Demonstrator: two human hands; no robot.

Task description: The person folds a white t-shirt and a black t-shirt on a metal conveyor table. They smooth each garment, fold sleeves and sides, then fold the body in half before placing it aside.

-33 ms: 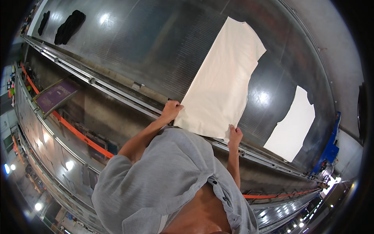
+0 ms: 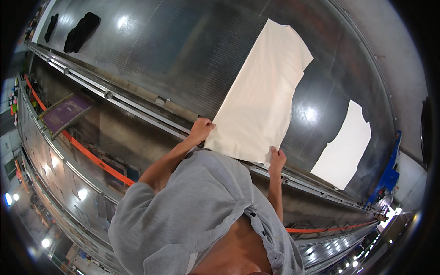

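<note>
A cream fabric panel (image 2: 259, 96), cut like a garment piece, lies flat on the dark, shiny table (image 2: 178, 50). Its near edge reaches the table's front. My left hand (image 2: 201, 129) is closed on the panel's near left corner, thumb and fingers pinching the cloth. At the near right corner, my right hand (image 2: 277, 158) pinches the same panel. The cloth between both hands looks fairly smooth, with faint creases. To the right, apart from my hands, lies a second, whiter fabric piece (image 2: 344, 144) of similar shape.
Dark folded cloth (image 2: 82, 32) and a smaller dark piece (image 2: 52, 27) lie at the table's far left. A metal rail (image 2: 108, 95) runs along the front edge. Beside it are a purple framed panel (image 2: 66, 111) and an orange strip (image 2: 98, 161). Something blue (image 2: 387, 174) stands at the right end.
</note>
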